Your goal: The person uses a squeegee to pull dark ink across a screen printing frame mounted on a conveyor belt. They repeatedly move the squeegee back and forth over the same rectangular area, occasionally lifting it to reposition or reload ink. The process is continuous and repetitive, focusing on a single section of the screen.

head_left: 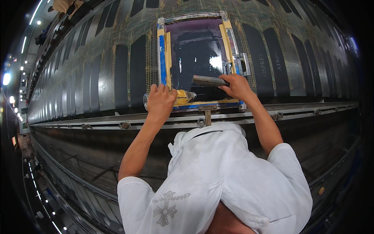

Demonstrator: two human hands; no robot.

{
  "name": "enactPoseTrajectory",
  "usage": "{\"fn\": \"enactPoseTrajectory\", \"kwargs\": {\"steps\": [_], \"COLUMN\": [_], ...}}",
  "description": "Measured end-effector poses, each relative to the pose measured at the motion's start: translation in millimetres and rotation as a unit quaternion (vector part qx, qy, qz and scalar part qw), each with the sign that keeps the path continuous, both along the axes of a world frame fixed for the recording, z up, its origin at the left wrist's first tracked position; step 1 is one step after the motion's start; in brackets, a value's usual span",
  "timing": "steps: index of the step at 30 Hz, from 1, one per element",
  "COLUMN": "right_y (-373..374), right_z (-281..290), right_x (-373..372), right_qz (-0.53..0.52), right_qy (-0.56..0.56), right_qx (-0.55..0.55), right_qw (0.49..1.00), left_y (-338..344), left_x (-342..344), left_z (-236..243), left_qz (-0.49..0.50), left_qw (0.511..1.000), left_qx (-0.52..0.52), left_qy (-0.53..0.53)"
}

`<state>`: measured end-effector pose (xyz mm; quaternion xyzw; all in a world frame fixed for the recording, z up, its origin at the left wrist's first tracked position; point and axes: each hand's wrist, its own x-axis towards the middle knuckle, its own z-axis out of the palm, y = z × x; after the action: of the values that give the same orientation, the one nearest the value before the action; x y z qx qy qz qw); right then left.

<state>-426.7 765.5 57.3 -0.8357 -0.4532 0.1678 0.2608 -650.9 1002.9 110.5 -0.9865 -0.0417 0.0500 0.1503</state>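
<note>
My left hand (161, 102) is closed round a clear plastic bottle (183, 97) with yellow liquid inside. The bottle lies on its side in my grip, its neck pointing right over the near end of a printing screen. In my right hand (238, 88) is a squeegee (209, 80) with a grey, bar-like body, held above the mesh and reaching left. Beneath both is the screen frame (162, 58), a metal rectangle edged with blue and tan tape. Dark wet ink (194, 54) covers much of its mesh, with a shiny patch at the right.
A long printing table carries rows of dark fabric pieces (259, 58) on both sides of the screen. Along its near edge runs a metal rail (156, 121) with clamps, and a bracket (208, 113) joins the frame there. Another person (68, 6) is at the far left.
</note>
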Motion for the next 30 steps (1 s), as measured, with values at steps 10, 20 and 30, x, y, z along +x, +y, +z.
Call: {"fn": "enactPoseTrajectory", "kwargs": {"steps": [10,20,30], "right_y": [-4.8,-3.1,7.7], "right_z": [-6.2,-13.4,-92.5], "right_x": [4.7,1.1,4.5], "right_qz": [0.017,0.056,0.185], "right_qy": [-0.013,-0.048,-0.127], "right_qx": [0.023,0.065,0.177], "right_qw": [1.0,0.995,0.958], "left_y": [14.8,-57.9,-138.0], "left_x": [-43.5,-87.6,-200.7], "left_z": [3.7,-64.8,-55.6], "left_qz": [0.122,0.387,0.361], "left_qw": [0.988,0.641,0.329], "left_qx": [-0.097,-0.633,-0.579], "left_qy": [-0.003,-0.197,-0.653]}}
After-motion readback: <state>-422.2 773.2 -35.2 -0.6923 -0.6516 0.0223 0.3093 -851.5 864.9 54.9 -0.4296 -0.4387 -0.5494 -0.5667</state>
